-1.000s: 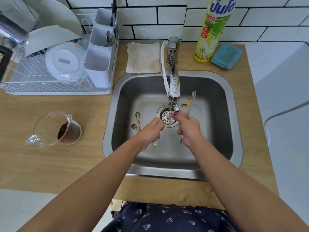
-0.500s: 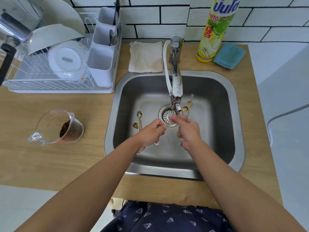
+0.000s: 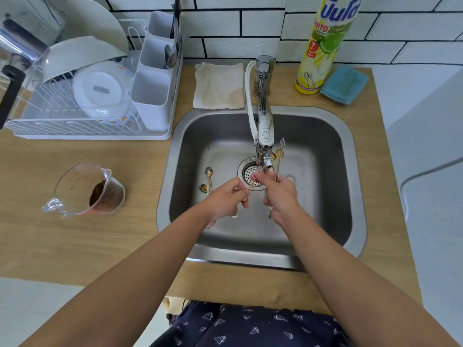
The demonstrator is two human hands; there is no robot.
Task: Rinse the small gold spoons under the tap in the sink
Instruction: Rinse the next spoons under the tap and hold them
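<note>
Here, over a stainless steel sink (image 3: 325,136), both hands work under the chrome tap (image 3: 263,136). The left hand (image 3: 225,199) and right hand (image 3: 280,191) pinch one thin gold spoon (image 3: 251,184); the right also grips long-handled spoons (image 3: 278,161). Two small gold spoons (image 3: 208,180) lie on the basin floor, seemingly unrinsed.

White brick-tiled wall (image 3: 225,26) with dark grout, wooden countertop (image 3: 75,236), even daylight
</note>
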